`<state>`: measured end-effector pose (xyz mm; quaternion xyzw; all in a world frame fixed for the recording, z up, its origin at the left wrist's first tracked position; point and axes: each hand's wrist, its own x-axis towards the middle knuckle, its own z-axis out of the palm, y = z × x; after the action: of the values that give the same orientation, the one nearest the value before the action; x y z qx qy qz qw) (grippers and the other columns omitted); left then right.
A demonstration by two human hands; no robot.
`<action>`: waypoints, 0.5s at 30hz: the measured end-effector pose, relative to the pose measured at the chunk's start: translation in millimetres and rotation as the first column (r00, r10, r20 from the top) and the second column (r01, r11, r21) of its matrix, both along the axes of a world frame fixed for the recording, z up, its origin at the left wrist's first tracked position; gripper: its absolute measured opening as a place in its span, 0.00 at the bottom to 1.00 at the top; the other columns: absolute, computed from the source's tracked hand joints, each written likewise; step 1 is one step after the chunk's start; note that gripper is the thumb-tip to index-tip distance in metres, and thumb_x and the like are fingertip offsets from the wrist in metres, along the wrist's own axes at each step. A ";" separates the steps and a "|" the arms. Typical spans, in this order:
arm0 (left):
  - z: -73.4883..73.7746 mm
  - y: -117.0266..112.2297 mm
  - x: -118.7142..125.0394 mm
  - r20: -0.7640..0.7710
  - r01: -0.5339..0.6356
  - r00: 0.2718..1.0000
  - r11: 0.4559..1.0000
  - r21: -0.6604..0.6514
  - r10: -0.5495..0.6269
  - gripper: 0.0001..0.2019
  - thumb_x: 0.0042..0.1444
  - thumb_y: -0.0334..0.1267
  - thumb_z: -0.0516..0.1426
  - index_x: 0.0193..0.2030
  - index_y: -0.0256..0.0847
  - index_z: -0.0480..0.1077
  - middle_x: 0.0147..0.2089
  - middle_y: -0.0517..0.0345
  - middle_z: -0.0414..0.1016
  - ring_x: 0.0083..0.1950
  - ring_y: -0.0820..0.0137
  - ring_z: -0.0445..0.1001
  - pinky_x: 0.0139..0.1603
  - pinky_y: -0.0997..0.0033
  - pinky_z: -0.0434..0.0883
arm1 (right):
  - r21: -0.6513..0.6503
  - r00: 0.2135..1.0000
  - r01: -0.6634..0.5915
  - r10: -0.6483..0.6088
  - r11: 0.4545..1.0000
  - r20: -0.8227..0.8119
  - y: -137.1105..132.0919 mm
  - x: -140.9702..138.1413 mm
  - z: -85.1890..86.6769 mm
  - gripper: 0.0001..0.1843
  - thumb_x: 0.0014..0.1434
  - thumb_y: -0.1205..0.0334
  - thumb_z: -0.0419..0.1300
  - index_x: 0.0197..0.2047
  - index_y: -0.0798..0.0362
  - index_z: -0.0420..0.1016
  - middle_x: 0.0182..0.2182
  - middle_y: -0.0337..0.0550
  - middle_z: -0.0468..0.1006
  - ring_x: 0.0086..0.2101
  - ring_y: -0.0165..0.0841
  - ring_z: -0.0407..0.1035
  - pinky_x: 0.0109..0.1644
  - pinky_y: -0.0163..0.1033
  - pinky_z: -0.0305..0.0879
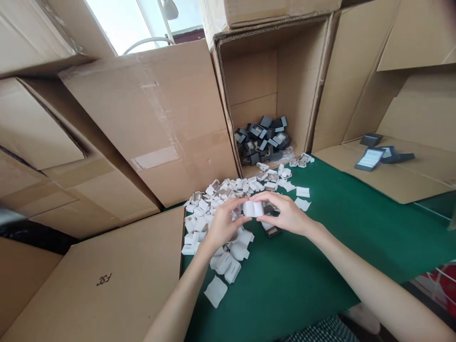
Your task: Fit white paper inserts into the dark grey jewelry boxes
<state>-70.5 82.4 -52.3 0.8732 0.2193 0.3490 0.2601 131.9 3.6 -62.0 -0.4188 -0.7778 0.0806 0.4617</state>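
Note:
Between my two hands is a small white folded card insert (253,209), held above the green table. My left hand (225,221) pinches its left side between thumb and fingers. On its right side, my right hand (285,213) grips it the same way. Just under my right hand lies a small dark box (271,230), partly covered by the hand. A heap of similar white card inserts (203,209) spreads behind and to the left of my hands, with some flat white pieces (215,291) nearer to me.
An open cardboard carton (302,85) at the back holds a pile of small dark boxes (261,137). To the right, a few dark boxes (370,158) rest on a cardboard flap (342,159). Large cartons (153,118) wall the left side of the green table (306,280).

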 end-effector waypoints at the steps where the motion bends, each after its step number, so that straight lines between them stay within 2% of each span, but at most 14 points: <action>1: -0.2 -0.1 0.2 -0.011 0.005 1.000 1.000 0.005 -0.005 0.19 0.52 0.41 0.62 0.52 0.45 0.71 0.47 0.52 0.75 0.42 0.67 0.71 0.44 0.64 0.71 | 0.003 1.000 0.010 -0.010 1.000 0.007 -0.6 -0.6 -0.2 0.20 0.57 0.62 0.62 0.52 0.48 0.66 0.49 0.45 0.73 0.49 0.38 0.69 0.52 0.47 0.69; 3: -0.8 -1.7 0.8 -0.035 0.008 0.999 0.999 0.038 -0.007 0.19 0.53 0.41 0.61 0.53 0.45 0.70 0.48 0.52 0.75 0.43 0.66 0.72 0.45 0.63 0.71 | 0.018 0.999 0.035 -0.035 0.999 0.011 -2.0 -2.5 -1.1 0.19 0.57 0.62 0.62 0.51 0.48 0.66 0.49 0.44 0.73 0.49 0.37 0.69 0.52 0.47 0.69; 6: -2.3 -7.9 1.5 -0.064 -0.016 0.998 0.988 0.156 0.026 0.19 0.57 0.40 0.58 0.56 0.46 0.67 0.52 0.51 0.73 0.50 0.64 0.71 0.49 0.60 0.70 | 0.076 0.998 0.057 -0.058 0.995 0.007 -4.1 -6.8 -3.0 0.13 0.57 0.61 0.63 0.46 0.49 0.68 0.48 0.45 0.73 0.49 0.37 0.69 0.53 0.47 0.68; 11: -0.1 -21.8 3.9 -0.092 -0.038 0.993 0.933 0.357 0.076 0.26 0.59 0.35 0.55 0.64 0.49 0.56 0.53 0.50 0.72 0.52 0.62 0.70 0.53 0.57 0.68 | 0.145 0.996 0.070 -0.078 0.987 0.049 -8.3 -7.4 -0.9 0.12 0.57 0.60 0.63 0.45 0.50 0.70 0.46 0.46 0.74 0.49 0.38 0.68 0.53 0.45 0.68; 15: -0.3 -33.3 11.5 -0.083 -0.053 0.993 0.954 0.295 0.081 0.36 0.58 0.37 0.57 0.69 0.52 0.43 0.56 0.50 0.68 0.53 0.62 0.68 0.55 0.56 0.68 | 0.164 0.998 0.056 -0.060 0.985 0.015 -14.7 4.8 4.9 0.14 0.56 0.59 0.64 0.46 0.50 0.71 0.46 0.44 0.76 0.48 0.37 0.69 0.52 0.45 0.67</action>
<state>-59.0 49.1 -52.7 0.9096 0.2067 0.3446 0.1059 136.7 -11.1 -57.0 -0.4028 -0.7738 -0.0011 0.4888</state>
